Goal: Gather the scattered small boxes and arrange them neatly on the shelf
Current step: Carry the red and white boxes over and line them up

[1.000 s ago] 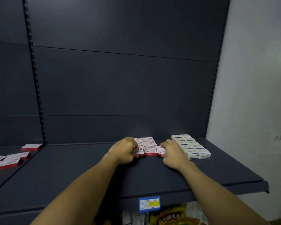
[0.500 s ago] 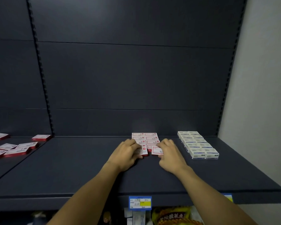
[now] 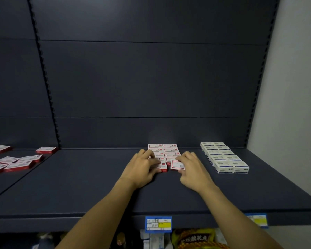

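Note:
Small red-and-white boxes (image 3: 170, 150) lie in two neat columns on the dark shelf (image 3: 90, 186), running back to the rear panel. My left hand (image 3: 142, 168) grips the front box of the left column (image 3: 163, 167), fingers curled over it. My right hand (image 3: 194, 168) pinches the front box of the right column (image 3: 176, 164), which sits slightly askew. To the right, white boxes with blue print (image 3: 223, 156) stand in two tidy columns. Several more red-and-white boxes (image 3: 18, 161) lie scattered on the neighbouring shelf at the far left.
A slotted upright (image 3: 43, 74) separates the two shelf bays. A pale wall (image 3: 294, 105) closes the right side. Blue price tags (image 3: 158, 224) hang on the shelf's front edge, with packaged goods (image 3: 192, 239) on the level below.
The camera view has shifted, so the shelf and boxes sit lower and more central. Both hands stay at the front boxes of the red-and-white columns, nudging them into line.

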A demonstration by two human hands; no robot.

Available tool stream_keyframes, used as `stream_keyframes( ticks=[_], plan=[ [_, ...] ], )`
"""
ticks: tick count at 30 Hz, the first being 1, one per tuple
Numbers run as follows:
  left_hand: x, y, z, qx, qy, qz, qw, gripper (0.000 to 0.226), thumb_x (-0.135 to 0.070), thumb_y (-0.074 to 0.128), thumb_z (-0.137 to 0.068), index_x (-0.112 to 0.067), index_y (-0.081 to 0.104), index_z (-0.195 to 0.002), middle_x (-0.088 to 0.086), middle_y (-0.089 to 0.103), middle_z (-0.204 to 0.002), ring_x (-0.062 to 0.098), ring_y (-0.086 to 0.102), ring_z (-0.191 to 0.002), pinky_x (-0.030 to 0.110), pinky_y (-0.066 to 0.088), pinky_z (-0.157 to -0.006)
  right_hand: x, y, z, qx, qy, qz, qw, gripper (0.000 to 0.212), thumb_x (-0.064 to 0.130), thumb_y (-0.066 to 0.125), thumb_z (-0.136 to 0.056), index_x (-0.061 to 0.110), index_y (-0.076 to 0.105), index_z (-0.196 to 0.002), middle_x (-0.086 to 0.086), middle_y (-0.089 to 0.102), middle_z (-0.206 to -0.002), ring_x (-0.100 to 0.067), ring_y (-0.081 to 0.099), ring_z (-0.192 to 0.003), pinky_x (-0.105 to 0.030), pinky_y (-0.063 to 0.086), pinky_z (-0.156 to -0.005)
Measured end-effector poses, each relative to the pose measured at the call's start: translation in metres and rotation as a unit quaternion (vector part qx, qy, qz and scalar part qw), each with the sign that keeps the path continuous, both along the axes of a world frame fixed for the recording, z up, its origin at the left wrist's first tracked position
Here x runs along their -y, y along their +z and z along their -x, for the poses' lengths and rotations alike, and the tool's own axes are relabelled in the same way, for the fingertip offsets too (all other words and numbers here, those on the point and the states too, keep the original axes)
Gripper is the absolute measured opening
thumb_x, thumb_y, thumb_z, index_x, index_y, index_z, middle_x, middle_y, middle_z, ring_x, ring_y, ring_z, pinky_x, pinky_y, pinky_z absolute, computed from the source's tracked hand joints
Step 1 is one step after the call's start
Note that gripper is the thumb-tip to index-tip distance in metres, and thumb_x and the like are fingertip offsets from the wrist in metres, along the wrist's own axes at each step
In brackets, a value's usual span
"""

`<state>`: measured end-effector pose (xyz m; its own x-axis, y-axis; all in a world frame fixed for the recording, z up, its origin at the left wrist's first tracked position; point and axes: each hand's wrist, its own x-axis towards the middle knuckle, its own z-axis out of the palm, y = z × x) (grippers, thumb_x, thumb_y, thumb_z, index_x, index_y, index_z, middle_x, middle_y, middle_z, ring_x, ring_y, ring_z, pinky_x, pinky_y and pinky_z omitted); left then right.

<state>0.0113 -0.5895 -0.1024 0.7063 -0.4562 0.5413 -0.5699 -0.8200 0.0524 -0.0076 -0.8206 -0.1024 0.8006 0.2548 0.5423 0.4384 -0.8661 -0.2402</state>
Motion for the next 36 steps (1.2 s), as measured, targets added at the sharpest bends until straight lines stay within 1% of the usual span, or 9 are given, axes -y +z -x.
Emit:
stream_keyframes(
  ticks=[4,10,14,18,24,28,31,33,36],
  plan=[
    [0.000,0.001,0.002,-0.016,-0.003,0.009,1.000,0.043,-0.049,0.054,-0.097,-0.027,0.065,-0.132,-0.007,0.054,-0.117,0.014,0.047,-0.106,0.033,0.042,-0.099,0.000,-0.001,0.000,-0.004,0.011,0.002,1.000,0.052,0.010,0.069,-0.083,0.015,0.058,-0.134,0.008,0.051,-0.118,-0.014,0.045,-0.114,-0.027,0.042,-0.102],
    [0.001,0.002,0.003,-0.032,-0.003,0.020,0.999,0.047,-0.049,0.055,-0.095,-0.024,0.064,-0.134,-0.007,0.054,-0.116,0.012,0.047,-0.107,0.032,0.045,-0.099,0.000,-0.002,-0.002,-0.010,0.038,0.002,0.999,0.051,0.012,0.066,-0.085,0.015,0.058,-0.135,0.008,0.052,-0.119,-0.011,0.044,-0.114,-0.020,0.037,-0.104],
    [0.002,0.003,0.003,-0.038,-0.006,0.025,0.999,0.047,-0.047,0.056,-0.095,-0.022,0.064,-0.133,-0.007,0.054,-0.116,0.011,0.046,-0.107,0.031,0.044,-0.099,-0.001,-0.001,-0.003,-0.006,0.046,-0.012,0.999,0.048,0.012,0.067,-0.084,0.018,0.059,-0.131,0.010,0.056,-0.123,-0.008,0.045,-0.115,-0.015,0.034,-0.101],
    [0.002,0.003,0.003,-0.037,-0.007,0.026,0.999,0.047,-0.046,0.057,-0.094,-0.022,0.064,-0.133,-0.007,0.054,-0.116,0.011,0.046,-0.105,0.028,0.044,-0.097,-0.001,-0.001,-0.004,0.000,0.051,-0.018,0.999,0.039,0.015,0.067,-0.085,0.019,0.062,-0.123,0.010,0.059,-0.119,-0.009,0.048,-0.113,-0.013,0.035,-0.097],
    [0.002,0.002,0.003,-0.036,-0.008,0.027,0.999,0.048,-0.047,0.057,-0.093,-0.021,0.064,-0.134,-0.007,0.054,-0.115,0.011,0.046,-0.103,0.028,0.043,-0.096,0.000,-0.002,-0.005,-0.002,0.053,-0.014,0.998,0.036,0.017,0.065,-0.089,0.018,0.065,-0.124,0.010,0.061,-0.121,-0.008,0.048,-0.116,-0.018,0.038,-0.103],
    [0.003,0.003,0.004,-0.040,-0.006,0.024,0.999,0.048,-0.048,0.056,-0.094,-0.024,0.063,-0.134,-0.008,0.053,-0.116,0.010,0.045,-0.105,0.028,0.042,-0.099,0.001,-0.006,-0.009,0.004,0.048,0.003,0.999,0.036,0.022,0.064,-0.090,0.020,0.067,-0.126,0.010,0.055,-0.134,-0.008,0.043,-0.126,-0.016,0.029,-0.109],
    [0.003,0.003,0.004,-0.043,0.000,0.018,0.999,0.049,-0.050,0.054,-0.094,-0.025,0.063,-0.135,-0.009,0.053,-0.117,0.010,0.044,-0.106,0.028,0.042,-0.099,0.002,-0.006,-0.010,0.003,0.041,0.012,0.999,0.036,0.025,0.065,-0.091,0.022,0.067,-0.126,0.010,0.052,-0.134,-0.010,0.042,-0.127,-0.022,0.031,-0.112],
    [0.004,0.004,0.004,-0.042,0.005,0.006,0.999,0.049,-0.050,0.053,-0.095,-0.025,0.061,-0.136,-0.008,0.052,-0.119,0.011,0.044,-0.107,0.028,0.042,-0.099,0.002,-0.005,-0.010,0.003,0.034,0.026,0.999,0.036,0.028,0.063,-0.091,0.024,0.066,-0.127,0.011,0.052,-0.133,-0.011,0.042,-0.126,-0.028,0.034,-0.111],
    [0.007,0.006,0.007,-0.035,0.016,-0.025,0.999,0.049,-0.051,0.050,-0.096,-0.025,0.058,-0.137,-0.005,0.052,-0.122,0.013,0.044,-0.108,0.029,0.041,-0.098,0.000,-0.003,-0.008,-0.003,0.023,0.042,0.999,0.038,0.033,0.059,-0.091,0.026,0.064,-0.128,0.013,0.051,-0.133,-0.011,0.041,-0.124,-0.028,0.034,-0.107]
  ],
)
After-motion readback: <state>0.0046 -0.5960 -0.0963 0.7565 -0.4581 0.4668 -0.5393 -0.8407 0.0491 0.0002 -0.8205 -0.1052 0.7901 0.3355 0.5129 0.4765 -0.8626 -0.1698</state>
